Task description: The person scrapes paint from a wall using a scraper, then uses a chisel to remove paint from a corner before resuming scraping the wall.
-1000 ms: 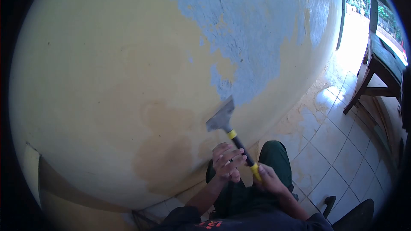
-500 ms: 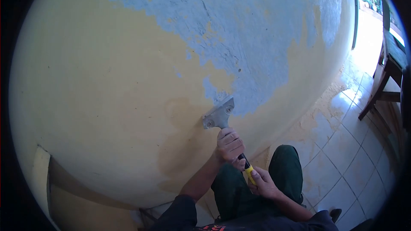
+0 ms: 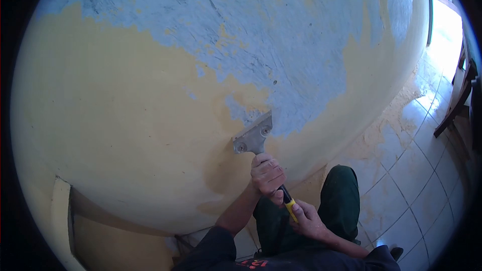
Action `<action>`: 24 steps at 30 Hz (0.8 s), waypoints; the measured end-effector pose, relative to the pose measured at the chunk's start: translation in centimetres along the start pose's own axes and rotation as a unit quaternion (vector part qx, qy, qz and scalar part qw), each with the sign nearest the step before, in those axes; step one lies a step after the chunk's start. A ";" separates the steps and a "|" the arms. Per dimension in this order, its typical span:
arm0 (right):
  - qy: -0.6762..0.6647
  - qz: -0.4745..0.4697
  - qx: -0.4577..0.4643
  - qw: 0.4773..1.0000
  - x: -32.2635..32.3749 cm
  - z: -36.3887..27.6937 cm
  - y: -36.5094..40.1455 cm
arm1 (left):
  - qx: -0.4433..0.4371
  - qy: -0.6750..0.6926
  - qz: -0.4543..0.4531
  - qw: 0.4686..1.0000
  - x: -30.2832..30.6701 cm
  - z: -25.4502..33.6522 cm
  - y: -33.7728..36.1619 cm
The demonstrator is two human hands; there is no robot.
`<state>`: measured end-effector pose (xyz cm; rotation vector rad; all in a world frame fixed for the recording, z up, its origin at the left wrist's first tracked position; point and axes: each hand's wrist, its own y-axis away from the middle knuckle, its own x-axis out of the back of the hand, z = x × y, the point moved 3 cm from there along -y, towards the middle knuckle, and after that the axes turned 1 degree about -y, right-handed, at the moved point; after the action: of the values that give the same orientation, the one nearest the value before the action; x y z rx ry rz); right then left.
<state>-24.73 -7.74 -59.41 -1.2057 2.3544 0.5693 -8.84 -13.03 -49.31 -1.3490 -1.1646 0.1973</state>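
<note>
A long-handled scraper [image 3: 254,135] has its wide metal blade against the wall [image 3: 150,120], at the lower border between yellow paint and a bared blue-grey patch [image 3: 281,60]. My left hand [image 3: 268,173] is wrapped round the handle just below the scraper head. Lower down, my right hand [image 3: 307,221] grips the yellow and black end of the same handle. Both hands look dusty. The blade's shadow falls on the yellow paint to its left.
Yellow paint debris [image 3: 396,115] lies along the foot of the wall on the tiled floor [image 3: 411,170]. A dark wooden piece of furniture [image 3: 454,105] stands at the right. My bent knee [image 3: 340,185] is close to the wall. An opening with a ledge [image 3: 61,211] is at lower left.
The view has shifted, so the bared patch sits lower and further left in it. The scraper stays against the wall near the patch's lower edge, both hands still gripping its handle.
</note>
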 end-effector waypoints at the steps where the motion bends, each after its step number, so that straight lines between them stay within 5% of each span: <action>1: 0.007 0.010 0.002 1.000 0.0 0.0 0.0 | 0.004 0.000 -0.004 1.000 0.0 0.2 0.1; 24: 0.024 0.043 -0.023 0.999 0.2 -1.7 0.7 | 0.032 -0.010 -0.006 0.999 -0.1 0.3 -0.1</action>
<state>-25.76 -8.42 -58.02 -1.1534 2.4561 0.6333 -9.11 -12.94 -49.36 -1.2860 -1.1737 0.2375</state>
